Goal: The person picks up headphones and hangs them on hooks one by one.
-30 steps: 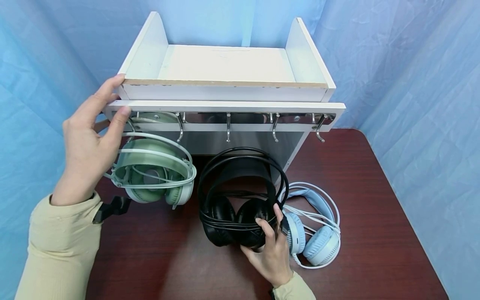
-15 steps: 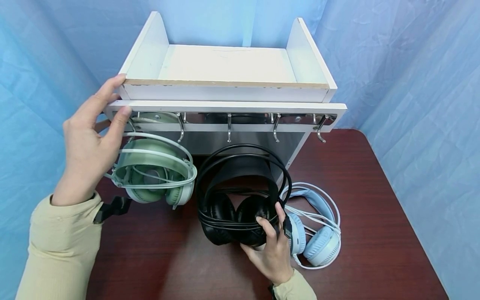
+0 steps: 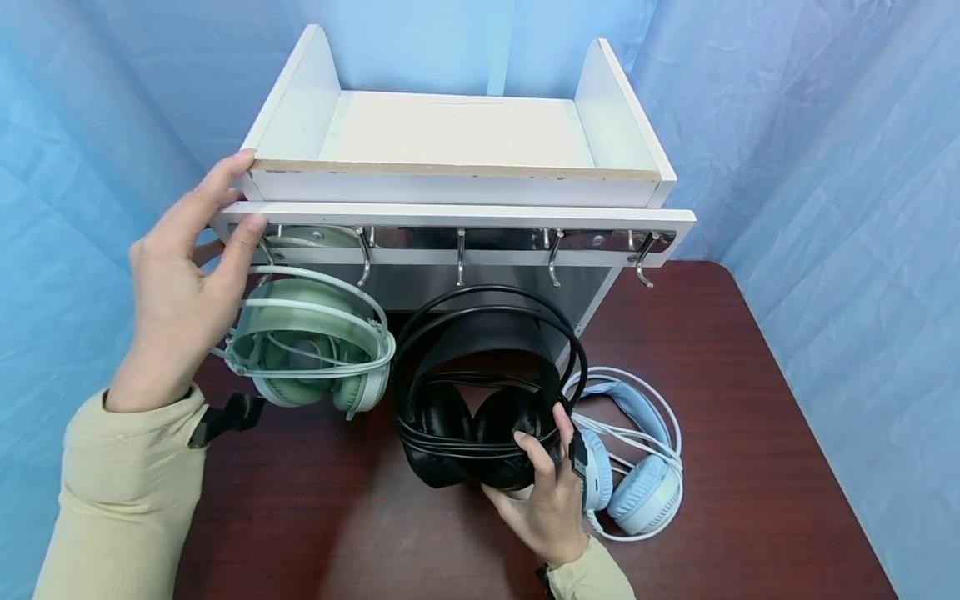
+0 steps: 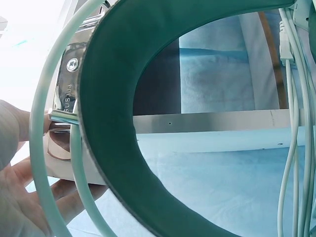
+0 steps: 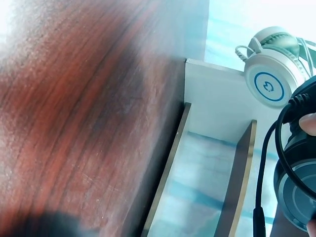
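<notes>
Obscuring blue headphones (image 3: 641, 496) partly: black headphones (image 3: 504, 410).

Blk headphones (image 3: 487, 329) look matt plastic w/ slightly shiny ear pads (image 3: 506, 412); green headphones (image 3: 303, 292) & lt-blue headphones (image 3: 645, 492) look smooth, satin plastic. White shelf (image 3: 457, 129) is smooth painted board w/ rough, raw front edge (image 3: 457, 170), plus mirror-shiny metal hook strip (image 3: 502, 237). Table (image 3: 750, 433) is glossy red-brn wood grain, curtain (image 3: 825, 167) creased cloth, sleeves (image 3: 120, 492) matt fabric.
</notes>
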The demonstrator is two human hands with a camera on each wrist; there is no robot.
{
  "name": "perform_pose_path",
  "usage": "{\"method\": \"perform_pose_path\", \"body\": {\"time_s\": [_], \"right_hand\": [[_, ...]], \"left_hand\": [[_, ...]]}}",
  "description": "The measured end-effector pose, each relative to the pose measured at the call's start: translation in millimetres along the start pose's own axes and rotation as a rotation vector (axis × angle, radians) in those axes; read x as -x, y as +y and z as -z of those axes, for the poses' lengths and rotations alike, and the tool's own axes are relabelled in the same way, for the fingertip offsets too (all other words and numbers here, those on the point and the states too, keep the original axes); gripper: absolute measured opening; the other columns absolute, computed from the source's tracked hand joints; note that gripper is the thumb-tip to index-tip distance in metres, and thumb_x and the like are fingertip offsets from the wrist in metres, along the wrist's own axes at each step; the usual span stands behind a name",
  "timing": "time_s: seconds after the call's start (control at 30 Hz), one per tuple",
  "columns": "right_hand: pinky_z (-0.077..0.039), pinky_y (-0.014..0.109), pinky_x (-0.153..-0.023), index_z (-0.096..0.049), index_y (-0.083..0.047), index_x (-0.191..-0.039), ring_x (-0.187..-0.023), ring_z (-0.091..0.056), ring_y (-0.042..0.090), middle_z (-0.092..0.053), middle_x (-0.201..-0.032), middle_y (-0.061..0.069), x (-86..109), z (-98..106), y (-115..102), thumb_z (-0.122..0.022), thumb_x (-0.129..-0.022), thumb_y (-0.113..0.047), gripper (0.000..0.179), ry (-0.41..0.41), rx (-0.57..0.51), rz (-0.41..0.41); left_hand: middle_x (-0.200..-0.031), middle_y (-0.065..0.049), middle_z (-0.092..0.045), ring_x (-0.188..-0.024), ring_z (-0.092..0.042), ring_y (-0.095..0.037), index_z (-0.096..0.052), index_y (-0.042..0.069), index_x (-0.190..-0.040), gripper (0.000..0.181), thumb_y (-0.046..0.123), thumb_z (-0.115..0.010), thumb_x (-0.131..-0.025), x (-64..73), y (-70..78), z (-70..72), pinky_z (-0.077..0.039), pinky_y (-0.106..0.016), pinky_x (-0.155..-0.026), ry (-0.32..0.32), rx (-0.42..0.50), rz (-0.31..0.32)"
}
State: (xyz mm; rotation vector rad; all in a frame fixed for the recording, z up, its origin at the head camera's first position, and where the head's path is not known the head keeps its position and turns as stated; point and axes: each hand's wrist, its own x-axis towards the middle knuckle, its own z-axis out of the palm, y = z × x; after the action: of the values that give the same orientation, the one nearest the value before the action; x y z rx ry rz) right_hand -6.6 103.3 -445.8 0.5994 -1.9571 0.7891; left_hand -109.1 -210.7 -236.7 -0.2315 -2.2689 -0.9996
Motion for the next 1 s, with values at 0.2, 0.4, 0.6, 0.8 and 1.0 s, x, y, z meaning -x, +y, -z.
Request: {"method": "perform_pose_path", "body": {"time_s": [0.2, 0.4, 0.6, 0.8, 1.0], "right_hand": [[-0.034, 0.026, -0.11, -0.055, 0.005, -0.106, -0.128, -0.044, 0.04, -0.039, -0.13, 0.041, -3.7, -1.1, 1.2, -0.067, -0.086, -0.042, 0.052, 0.012, -0.013, 0.016], [-0.035, 0.026, -0.11, -0.055, 0.005, -0.106, -0.122, -0.047, 0.043, -0.039, -0.13, 0.041, -7.1, -1.4, 1.4, -0.068, -0.085, -0.042, 0.053, 0.003, -0.015, 0.007], [-0.034, 0.027, -0.11, -0.056, 0.005, -0.107, -0.121, -0.047, 0.045, -0.038, -0.131, 0.041, -10.1, -2.9, 2.2, -0.067, -0.085, -0.042, 0.053, -0.011, -0.011, -0.004], [-0.034, 0.026, -0.11, -0.056, 0.006, -0.109, -0.124, -0.045, 0.043, -0.037, -0.132, 0.041, -9.3, -5.4, 4.2, -0.068, -0.085, -0.04, 0.053, -0.019, -0.021, -0.015], [-0.035, 0.024, -0.107, -0.054, 0.005, -0.113, -0.117, -0.048, 0.044, -0.029, -0.138, 0.037, -9.6, -7.9, 4.4, -0.066, -0.086, -0.038, 0.053, -0.084, -0.012, -0.075]], "left_hand": [[-0.133, 0.001, -0.06, -0.114, -0.054, 0.006, -0.057, 0.029, -0.135, 0.042, 0.019, -0.061, -0.094, 0.0, 0.5, 0.2, -0.045, -0.007, -0.085, 0.002, 0.0, 0.001], [-0.134, 0.004, -0.059, -0.115, -0.055, 0.005, -0.057, 0.029, -0.135, 0.042, 0.019, -0.061, -0.094, 0.0, 0.6, -0.4, -0.046, -0.009, -0.087, 0.004, -0.004, -0.001], [-0.135, 0.006, -0.058, -0.115, -0.055, 0.003, -0.057, 0.03, -0.135, 0.043, 0.019, -0.061, -0.094, 0.3, 0.3, -0.3, -0.046, -0.01, -0.088, 0.001, -0.004, -0.002], [-0.135, 0.006, -0.058, -0.116, -0.056, 0.001, -0.057, 0.029, -0.135, 0.042, 0.019, -0.061, -0.094, 0.4, -0.6, -0.3, -0.046, -0.009, -0.086, -0.001, -0.007, -0.004], [-0.135, 0.007, -0.057, -0.118, -0.057, -0.006, -0.057, 0.03, -0.135, 0.042, 0.02, -0.061, -0.094, -0.1, -0.1, 0.0, -0.046, -0.008, -0.086, -0.002, -0.01, -0.005]]}}
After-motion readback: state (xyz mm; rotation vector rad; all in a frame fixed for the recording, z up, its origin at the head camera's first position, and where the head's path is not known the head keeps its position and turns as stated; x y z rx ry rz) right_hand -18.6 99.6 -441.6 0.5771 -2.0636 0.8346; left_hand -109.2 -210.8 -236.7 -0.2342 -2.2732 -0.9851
